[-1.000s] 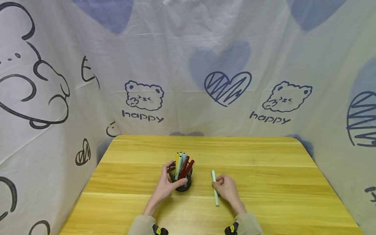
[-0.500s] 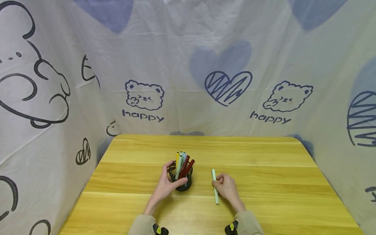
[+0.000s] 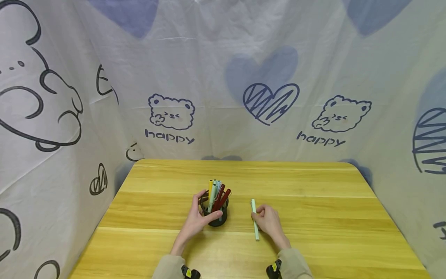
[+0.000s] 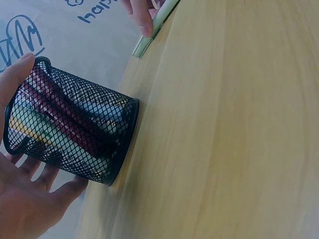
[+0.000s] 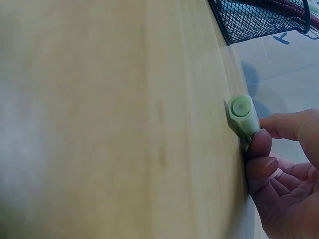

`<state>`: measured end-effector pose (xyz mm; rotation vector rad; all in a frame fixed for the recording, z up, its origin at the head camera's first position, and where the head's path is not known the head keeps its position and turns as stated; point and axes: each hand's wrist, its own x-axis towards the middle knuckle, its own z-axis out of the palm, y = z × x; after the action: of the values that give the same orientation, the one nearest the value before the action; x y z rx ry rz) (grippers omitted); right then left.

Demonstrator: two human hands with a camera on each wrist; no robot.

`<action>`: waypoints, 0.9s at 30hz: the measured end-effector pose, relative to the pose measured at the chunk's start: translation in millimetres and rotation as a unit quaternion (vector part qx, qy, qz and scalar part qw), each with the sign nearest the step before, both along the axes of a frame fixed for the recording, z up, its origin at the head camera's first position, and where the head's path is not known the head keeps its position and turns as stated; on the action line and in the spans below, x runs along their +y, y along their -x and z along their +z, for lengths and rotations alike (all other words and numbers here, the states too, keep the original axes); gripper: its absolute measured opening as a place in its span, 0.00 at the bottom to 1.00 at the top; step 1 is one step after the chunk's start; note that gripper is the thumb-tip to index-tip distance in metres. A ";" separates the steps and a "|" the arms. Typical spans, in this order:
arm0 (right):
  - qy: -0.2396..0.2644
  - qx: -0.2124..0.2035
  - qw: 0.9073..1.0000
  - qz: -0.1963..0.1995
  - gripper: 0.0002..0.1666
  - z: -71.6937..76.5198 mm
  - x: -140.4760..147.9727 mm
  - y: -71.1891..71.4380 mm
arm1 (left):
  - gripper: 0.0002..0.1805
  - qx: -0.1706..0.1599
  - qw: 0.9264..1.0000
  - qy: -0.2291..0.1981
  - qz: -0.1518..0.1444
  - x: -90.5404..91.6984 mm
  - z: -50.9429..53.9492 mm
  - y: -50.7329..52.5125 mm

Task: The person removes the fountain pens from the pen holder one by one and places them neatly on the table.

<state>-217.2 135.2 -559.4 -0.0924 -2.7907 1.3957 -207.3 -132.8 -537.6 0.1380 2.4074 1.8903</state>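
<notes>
A black mesh pen holder stands upright on the table, with dark red pens, a yellow pen and pale green and bluish pens inside. My left hand grips the holder from its left side, thumb across the near side and fingers round the back. In the left wrist view the mesh wall shows the pens through it. To the right of the holder, my right hand pinches a pale green pen between thumb and fingers. One end of that pen faces the right wrist camera.
The wooden table spreads out around both hands. Behind it and at both sides hangs a white cloth printed with bears, hearts and lettering. The pale green pen lies a short way right of the holder.
The pale green pen and my right hand have shifted very slightly away from me. My left hand and the pen holder stay in place.
</notes>
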 end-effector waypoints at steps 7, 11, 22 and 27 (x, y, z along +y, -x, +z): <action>-0.003 -0.005 1.000 -0.001 0.09 -0.5 -0.2 1.2 | 0.51 0.003 1.000 -0.001 -0.001 0.3 0.2 0.8; -0.010 -0.004 1.000 -0.002 0.09 -2.0 -0.5 2.3 | 0.51 0.002 1.000 -0.001 -0.002 -0.1 0.0 0.5; -0.025 0.009 1.000 -0.007 0.09 -1.7 -1.6 3.1 | 0.50 0.000 1.000 -0.002 0.000 -0.2 -0.3 0.2; -0.025 0.006 1.000 -0.008 0.09 -1.8 -1.9 3.3 | 0.51 0.002 1.000 -0.003 -0.001 -0.4 -1.2 0.6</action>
<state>-220.5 133.4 -561.2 -0.1047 -2.8075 1.3179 -207.9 -133.3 -538.9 0.1449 2.4026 1.8979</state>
